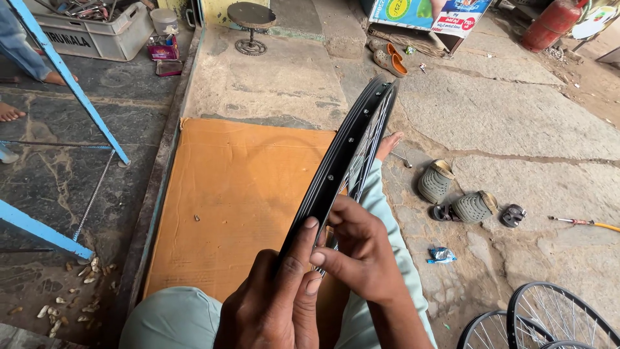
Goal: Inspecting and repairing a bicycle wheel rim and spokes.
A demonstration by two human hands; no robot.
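At the bottom centre of the frame the left hand point(274, 304) is closed round the near edge of a black rim point(345, 155), thumb pressed up along its outer face. The right hand point(358, 249) meets it from the right, fingers pinched together at the rim's inner side where the spokes point(368, 145) come in; whatever small part it pinches is hidden by the fingers. The rim stands on edge, running from the hands up toward the centre of the frame, over the person's outstretched leg in pale green trousers point(381, 213).

To do this step well, I judge the left hand should hold the rim steady and upright while the right works one spoke hole at a time, keeping the fingertips square to the hole so nothing slips or cross-seats.

Under the rim lies an orange cardboard sheet point(239, 194) on the concrete. To the right of centre are grey sandals point(455, 194) and a small blue wrapper point(442, 254); more wheels point(549, 320) show at the lower right. A blue metal frame point(64, 84) crosses the upper left, and a red cylinder point(552, 24) stands at the upper right.
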